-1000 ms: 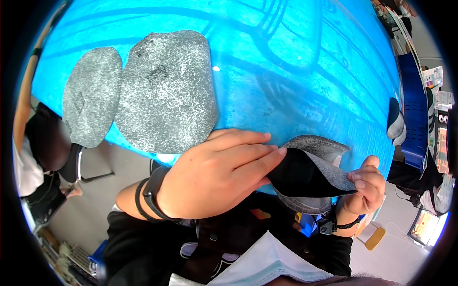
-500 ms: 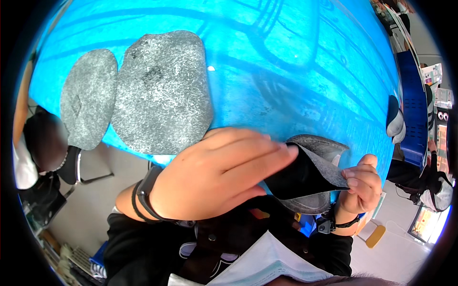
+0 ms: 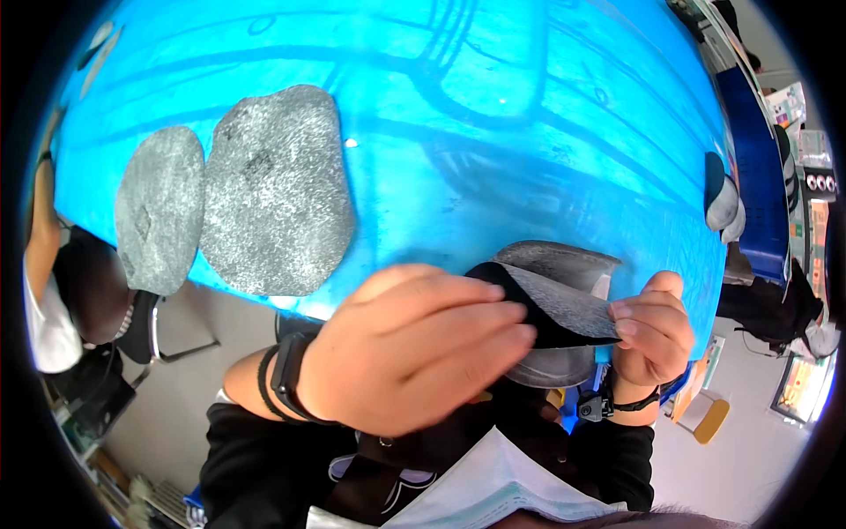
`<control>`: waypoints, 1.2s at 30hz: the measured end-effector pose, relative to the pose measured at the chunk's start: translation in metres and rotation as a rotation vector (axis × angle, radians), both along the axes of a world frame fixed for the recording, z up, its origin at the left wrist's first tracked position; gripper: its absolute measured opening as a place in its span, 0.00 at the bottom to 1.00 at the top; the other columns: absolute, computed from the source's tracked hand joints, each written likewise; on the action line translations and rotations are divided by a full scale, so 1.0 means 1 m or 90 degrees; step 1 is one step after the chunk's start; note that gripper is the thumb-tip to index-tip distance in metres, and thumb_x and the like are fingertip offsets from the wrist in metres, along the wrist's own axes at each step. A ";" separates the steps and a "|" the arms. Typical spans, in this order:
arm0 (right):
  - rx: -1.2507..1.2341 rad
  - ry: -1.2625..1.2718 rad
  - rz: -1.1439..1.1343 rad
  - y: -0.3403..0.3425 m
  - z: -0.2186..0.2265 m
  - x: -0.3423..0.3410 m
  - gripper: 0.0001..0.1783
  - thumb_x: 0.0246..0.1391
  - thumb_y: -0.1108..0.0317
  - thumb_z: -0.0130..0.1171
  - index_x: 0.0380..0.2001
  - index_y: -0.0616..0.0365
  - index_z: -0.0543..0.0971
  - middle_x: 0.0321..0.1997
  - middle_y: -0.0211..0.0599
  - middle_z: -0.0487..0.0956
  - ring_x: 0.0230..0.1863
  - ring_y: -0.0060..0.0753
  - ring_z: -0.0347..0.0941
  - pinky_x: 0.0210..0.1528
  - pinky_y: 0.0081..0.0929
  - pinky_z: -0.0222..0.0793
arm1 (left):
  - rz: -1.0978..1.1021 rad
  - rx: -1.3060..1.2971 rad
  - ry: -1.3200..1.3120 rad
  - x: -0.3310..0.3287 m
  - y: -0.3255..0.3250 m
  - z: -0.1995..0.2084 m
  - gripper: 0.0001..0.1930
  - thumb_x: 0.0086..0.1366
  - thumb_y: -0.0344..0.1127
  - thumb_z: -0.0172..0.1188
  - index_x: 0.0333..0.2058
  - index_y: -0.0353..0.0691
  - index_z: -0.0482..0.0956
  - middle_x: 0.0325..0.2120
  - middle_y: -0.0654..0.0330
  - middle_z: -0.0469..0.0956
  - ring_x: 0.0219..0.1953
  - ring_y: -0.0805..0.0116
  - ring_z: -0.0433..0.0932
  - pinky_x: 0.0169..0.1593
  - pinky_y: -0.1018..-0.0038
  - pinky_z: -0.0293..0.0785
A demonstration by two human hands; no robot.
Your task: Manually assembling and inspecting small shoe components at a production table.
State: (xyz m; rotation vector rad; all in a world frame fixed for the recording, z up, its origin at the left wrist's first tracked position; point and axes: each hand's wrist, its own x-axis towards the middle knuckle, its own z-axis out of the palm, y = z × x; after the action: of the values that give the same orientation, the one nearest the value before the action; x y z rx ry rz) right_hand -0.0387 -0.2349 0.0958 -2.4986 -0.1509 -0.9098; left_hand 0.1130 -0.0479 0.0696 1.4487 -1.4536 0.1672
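A flexible piece, speckled grey on one face and black on the other, is held bent in front of me. My left hand has its fingers together across the piece's black left part; its thumb is hidden. At the other end my right hand pinches the grey corner between thumb and fingers. Behind and below the bent piece is a darker grey curved piece, partly covered by it. On the blue table surface, a large speckled grey rounded piece and a smaller grey oval piece lie side by side.
Several grey and black rounded pieces are at the table's right edge, near a blue bin. Another person sits at the left, arm against the table. A yellow-topped stool stands on the floor at lower right.
The bent piece shows more of its grey face, and my left fingers now cover more of the black part. The whole view has shifted slightly, with the flat pieces appearing lower and further left.
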 end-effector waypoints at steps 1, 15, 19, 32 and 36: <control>-0.005 0.016 0.008 0.001 0.001 0.002 0.06 0.31 0.73 0.61 0.19 0.54 0.75 0.24 0.29 0.75 0.24 0.27 0.72 0.28 0.24 0.59 | -0.043 -0.010 -0.022 0.000 -0.004 0.006 0.14 0.41 0.26 0.60 0.32 0.37 0.78 0.29 0.58 0.75 0.33 0.65 0.73 0.26 0.77 0.67; -0.057 -0.001 0.025 0.004 -0.005 -0.001 0.10 0.35 0.73 0.60 0.28 0.53 0.78 0.29 0.28 0.77 0.27 0.23 0.72 0.35 0.22 0.60 | -0.066 0.040 0.052 -0.005 -0.024 0.017 0.13 0.37 0.22 0.63 0.27 0.38 0.78 0.20 0.63 0.72 0.21 0.68 0.71 0.25 0.79 0.66; -0.013 0.004 0.026 0.001 -0.005 -0.006 0.12 0.36 0.70 0.61 0.30 0.54 0.78 0.32 0.27 0.77 0.30 0.24 0.72 0.38 0.25 0.60 | -0.051 0.050 0.058 -0.009 -0.025 0.018 0.10 0.38 0.19 0.61 0.24 0.36 0.77 0.20 0.61 0.73 0.21 0.67 0.72 0.26 0.78 0.66; 0.485 -0.018 0.068 -0.023 -0.015 -0.027 0.69 0.13 0.35 0.63 0.55 0.72 0.49 0.63 0.52 0.37 0.65 0.42 0.25 0.61 0.45 0.25 | -0.074 0.085 0.031 -0.017 -0.027 0.026 0.10 0.39 0.19 0.61 0.25 0.36 0.77 0.20 0.60 0.72 0.22 0.65 0.72 0.26 0.75 0.68; 0.544 -0.154 0.057 -0.026 -0.013 -0.050 0.50 0.26 0.43 0.65 0.49 0.69 0.64 0.61 0.53 0.49 0.63 0.50 0.38 0.61 0.45 0.31 | 0.026 0.084 0.086 -0.015 -0.021 0.018 0.09 0.40 0.20 0.61 0.23 0.35 0.76 0.20 0.60 0.73 0.22 0.66 0.72 0.25 0.76 0.67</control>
State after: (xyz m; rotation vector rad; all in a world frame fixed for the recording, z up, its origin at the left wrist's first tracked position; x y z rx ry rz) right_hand -0.0885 -0.2609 0.0828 -1.5856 0.0468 -0.9703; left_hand 0.0976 -0.0691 0.0872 1.5662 -1.3467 -0.0016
